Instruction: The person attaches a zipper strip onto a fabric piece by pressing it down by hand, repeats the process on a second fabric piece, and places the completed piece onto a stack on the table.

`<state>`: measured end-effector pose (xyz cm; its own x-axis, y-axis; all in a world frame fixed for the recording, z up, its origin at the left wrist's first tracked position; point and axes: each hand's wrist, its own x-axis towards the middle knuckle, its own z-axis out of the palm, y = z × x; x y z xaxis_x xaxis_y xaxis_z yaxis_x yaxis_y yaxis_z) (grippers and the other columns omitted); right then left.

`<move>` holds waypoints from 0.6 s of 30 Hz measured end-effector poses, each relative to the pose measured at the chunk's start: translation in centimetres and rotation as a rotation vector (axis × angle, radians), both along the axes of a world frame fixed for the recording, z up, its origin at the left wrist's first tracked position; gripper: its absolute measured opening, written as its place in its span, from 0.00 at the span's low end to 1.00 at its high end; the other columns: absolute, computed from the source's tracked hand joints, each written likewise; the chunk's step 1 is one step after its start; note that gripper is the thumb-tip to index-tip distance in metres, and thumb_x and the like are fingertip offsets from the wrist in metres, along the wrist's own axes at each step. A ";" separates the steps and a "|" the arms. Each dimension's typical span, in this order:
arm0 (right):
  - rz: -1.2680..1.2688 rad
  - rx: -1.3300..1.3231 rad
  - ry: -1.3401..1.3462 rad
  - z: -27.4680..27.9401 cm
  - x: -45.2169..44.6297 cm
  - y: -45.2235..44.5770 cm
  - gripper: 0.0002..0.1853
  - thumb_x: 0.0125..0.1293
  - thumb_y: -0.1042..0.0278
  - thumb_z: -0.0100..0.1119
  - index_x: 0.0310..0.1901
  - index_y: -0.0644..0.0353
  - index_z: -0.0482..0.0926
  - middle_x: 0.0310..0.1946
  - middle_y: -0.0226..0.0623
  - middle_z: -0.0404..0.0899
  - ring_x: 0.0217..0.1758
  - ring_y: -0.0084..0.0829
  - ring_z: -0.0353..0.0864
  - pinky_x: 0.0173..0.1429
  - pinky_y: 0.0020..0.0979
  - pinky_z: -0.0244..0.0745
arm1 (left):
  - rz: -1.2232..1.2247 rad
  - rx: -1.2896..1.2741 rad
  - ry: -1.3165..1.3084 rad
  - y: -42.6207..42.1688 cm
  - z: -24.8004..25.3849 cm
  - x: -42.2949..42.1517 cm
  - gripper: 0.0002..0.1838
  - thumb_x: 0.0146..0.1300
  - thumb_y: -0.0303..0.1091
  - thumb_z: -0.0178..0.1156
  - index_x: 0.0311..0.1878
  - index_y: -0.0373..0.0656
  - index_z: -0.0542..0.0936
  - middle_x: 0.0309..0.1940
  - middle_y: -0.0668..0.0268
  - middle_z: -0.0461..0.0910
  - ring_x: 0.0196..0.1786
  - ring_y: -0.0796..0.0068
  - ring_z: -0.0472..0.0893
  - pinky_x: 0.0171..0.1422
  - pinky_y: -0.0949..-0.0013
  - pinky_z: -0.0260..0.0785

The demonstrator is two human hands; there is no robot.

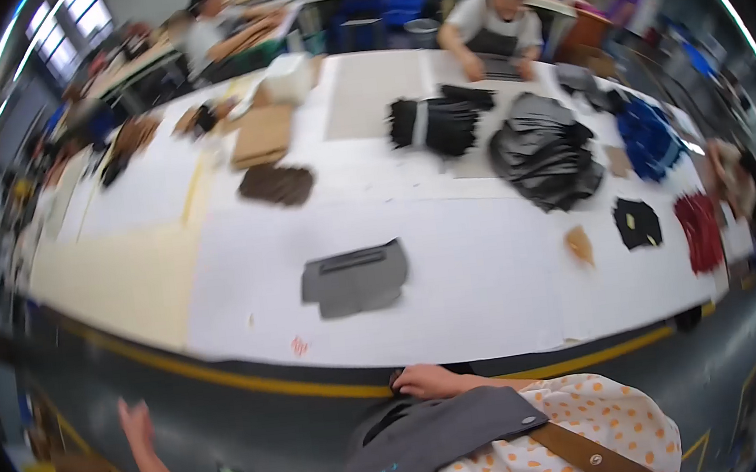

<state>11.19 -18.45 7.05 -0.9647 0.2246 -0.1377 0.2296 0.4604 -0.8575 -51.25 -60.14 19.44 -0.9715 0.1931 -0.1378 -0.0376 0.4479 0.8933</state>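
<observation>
My left fingers (142, 412) are released, over the floor (278, 422). My right fingers (406, 379) curl by the tabletop (485, 289) edge; grasp: I cannot tell. Grey fabric piece (355, 284) lies on the tabletop beyond them, slightly left.

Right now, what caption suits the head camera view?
Gray cloth on a white table, the wearer's left hand out to the side.

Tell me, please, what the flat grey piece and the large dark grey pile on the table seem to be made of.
The grey piece is probably matte cloth or thin leather: its surface looks even and dull. The dark grey pile may be leather or coated cloth with a soft sheen: pale highlights follow its layers. Blur hides grain or weave.
</observation>
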 end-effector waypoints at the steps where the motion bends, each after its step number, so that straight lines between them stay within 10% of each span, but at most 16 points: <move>1: -0.028 0.006 -0.031 -0.1 -0.1 0.0 0.13 0.71 0.62 0.58 0.51 0.57 0.84 0.46 0.44 0.83 0.53 0.48 0.81 0.59 0.44 0.76 | -0.113 0.060 -0.119 1.2 -5.7 1.2 0.38 0.63 0.27 0.64 0.76 0.46 0.63 0.39 0.68 0.81 0.27 0.78 0.78 0.26 0.70 0.70; 3: 0.013 -0.005 -0.094 -0.3 -0.8 -0.5 0.14 0.73 0.63 0.57 0.54 0.58 0.83 0.48 0.44 0.83 0.56 0.46 0.80 0.61 0.43 0.75 | -0.080 -0.372 -0.386 8.4 -6.4 12.6 0.29 0.62 0.30 0.67 0.67 0.43 0.73 0.36 0.69 0.81 0.27 0.79 0.78 0.27 0.69 0.72; 8: -0.095 0.015 -0.117 -0.8 -0.5 -1.1 0.15 0.72 0.60 0.57 0.53 0.57 0.84 0.49 0.46 0.82 0.54 0.48 0.81 0.59 0.45 0.76 | -0.633 -0.520 -0.632 14.8 -21.6 25.5 0.36 0.57 0.37 0.75 0.68 0.35 0.76 0.40 0.63 0.84 0.34 0.77 0.81 0.31 0.72 0.73; 12: -0.172 0.020 -0.150 0.6 -0.6 -1.9 0.14 0.71 0.63 0.59 0.53 0.58 0.84 0.48 0.44 0.82 0.55 0.46 0.81 0.60 0.44 0.75 | -0.959 -0.495 -0.459 18.4 -28.5 33.9 0.32 0.60 0.45 0.73 0.63 0.35 0.80 0.47 0.55 0.88 0.48 0.66 0.87 0.54 0.65 0.77; 18: -0.351 0.071 -0.069 0.4 1.3 -2.1 0.14 0.70 0.62 0.60 0.53 0.55 0.83 0.48 0.42 0.82 0.52 0.46 0.82 0.57 0.44 0.76 | -1.175 -0.497 -0.503 20.2 -27.4 38.4 0.21 0.68 0.39 0.65 0.60 0.37 0.83 0.46 0.60 0.88 0.46 0.72 0.85 0.50 0.69 0.76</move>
